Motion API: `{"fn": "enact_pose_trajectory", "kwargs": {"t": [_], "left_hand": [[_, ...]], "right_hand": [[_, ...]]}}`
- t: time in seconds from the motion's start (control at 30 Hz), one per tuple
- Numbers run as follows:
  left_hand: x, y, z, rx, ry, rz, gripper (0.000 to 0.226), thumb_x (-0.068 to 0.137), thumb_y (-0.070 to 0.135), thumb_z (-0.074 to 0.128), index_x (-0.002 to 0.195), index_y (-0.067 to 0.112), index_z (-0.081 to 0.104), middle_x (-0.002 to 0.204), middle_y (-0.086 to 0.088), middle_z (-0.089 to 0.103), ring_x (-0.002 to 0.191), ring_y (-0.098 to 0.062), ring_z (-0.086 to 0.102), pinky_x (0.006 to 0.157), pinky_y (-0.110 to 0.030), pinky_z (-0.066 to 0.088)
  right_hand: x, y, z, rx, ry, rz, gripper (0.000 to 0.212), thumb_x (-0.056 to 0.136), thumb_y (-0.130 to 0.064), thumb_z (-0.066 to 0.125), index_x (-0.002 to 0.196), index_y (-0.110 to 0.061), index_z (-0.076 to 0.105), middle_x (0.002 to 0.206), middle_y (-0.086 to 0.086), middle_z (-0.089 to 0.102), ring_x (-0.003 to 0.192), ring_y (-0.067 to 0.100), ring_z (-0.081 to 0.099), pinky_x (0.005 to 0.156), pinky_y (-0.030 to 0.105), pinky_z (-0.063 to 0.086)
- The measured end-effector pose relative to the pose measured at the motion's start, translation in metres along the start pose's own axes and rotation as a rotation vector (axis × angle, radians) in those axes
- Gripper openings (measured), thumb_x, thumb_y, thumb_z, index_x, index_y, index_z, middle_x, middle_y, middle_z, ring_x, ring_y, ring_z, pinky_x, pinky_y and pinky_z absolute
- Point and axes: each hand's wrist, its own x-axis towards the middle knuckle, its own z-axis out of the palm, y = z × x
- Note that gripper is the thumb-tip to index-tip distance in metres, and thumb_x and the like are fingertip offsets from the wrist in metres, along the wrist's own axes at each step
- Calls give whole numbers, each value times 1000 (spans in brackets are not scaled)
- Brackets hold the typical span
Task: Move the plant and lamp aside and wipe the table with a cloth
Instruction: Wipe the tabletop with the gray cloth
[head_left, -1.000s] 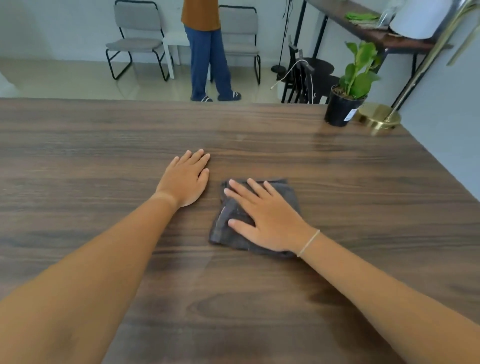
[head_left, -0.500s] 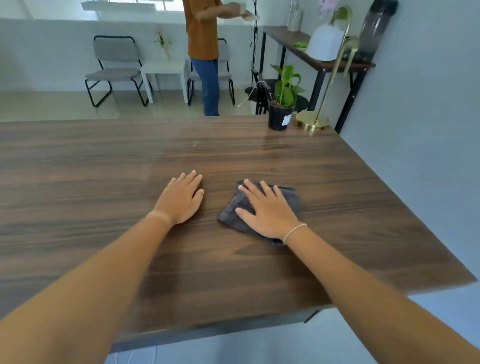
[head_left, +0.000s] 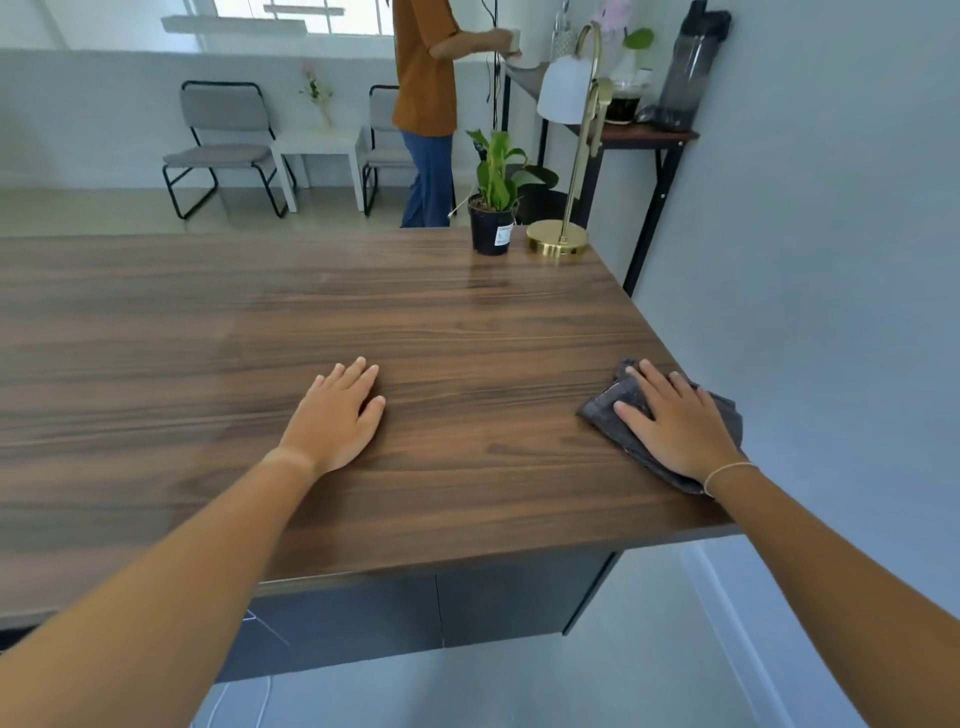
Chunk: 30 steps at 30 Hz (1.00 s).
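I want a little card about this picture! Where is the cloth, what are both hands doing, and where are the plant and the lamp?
cloth: dark grey cloth, at the table's right edge, partly over it
right hand: right hand flat on the cloth
left hand: left hand flat on bare wood, holding nothing
plant: plant in a black pot, far right corner
lamp: gold lamp beside the plant
table: brown wooden table

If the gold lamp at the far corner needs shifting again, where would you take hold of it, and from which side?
Probably the lamp stem low down, just above its round base, reaching from the near side. The plant stands close on its left, and the white shade hangs high, so gripping low should limit tipping.
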Motion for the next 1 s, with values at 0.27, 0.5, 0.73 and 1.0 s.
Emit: {"fn": "enact_pose_trajectory", "kwargs": {"t": [0.27, 0.5, 0.73, 1.0], "left_hand": [[-9, 1, 2, 33, -29, 1, 54, 97, 34, 30, 146, 15, 22, 159, -3, 15, 147, -25, 9, 120, -39, 6], [-10, 1, 2, 24, -21, 20, 54, 96, 34, 30, 146, 14, 23, 158, -4, 16, 147, -26, 10, 119, -39, 8], [-9, 0, 2, 23, -5, 37, 54, 96, 34, 32, 145, 13, 25, 158, -6, 18, 146, -28, 13, 119, -40, 9], [-6, 1, -3, -19, -23, 32, 54, 95, 34, 34, 144, 12, 28, 157, -8, 21, 146, -29, 14, 118, -42, 10]], "right_hand": [[-32, -5, 10, 7, 79, 154, 63, 92, -58, 24, 147, -28, 18, 159, -5, 14, 145, 27, 15, 118, 48, 10], [-46, -10, 12, 2, 99, 259, 63, 92, -58, 23, 147, -27, 19, 159, -4, 15, 144, 28, 16, 117, 49, 11], [-50, -15, 11, 10, 88, 327, 65, 91, -59, 21, 147, -28, 17, 159, -4, 14, 144, 28, 15, 117, 48, 10], [-49, -19, 6, 42, 57, 368, 67, 90, -61, 23, 148, -28, 17, 160, -3, 12, 145, 30, 12, 117, 50, 9]]}}
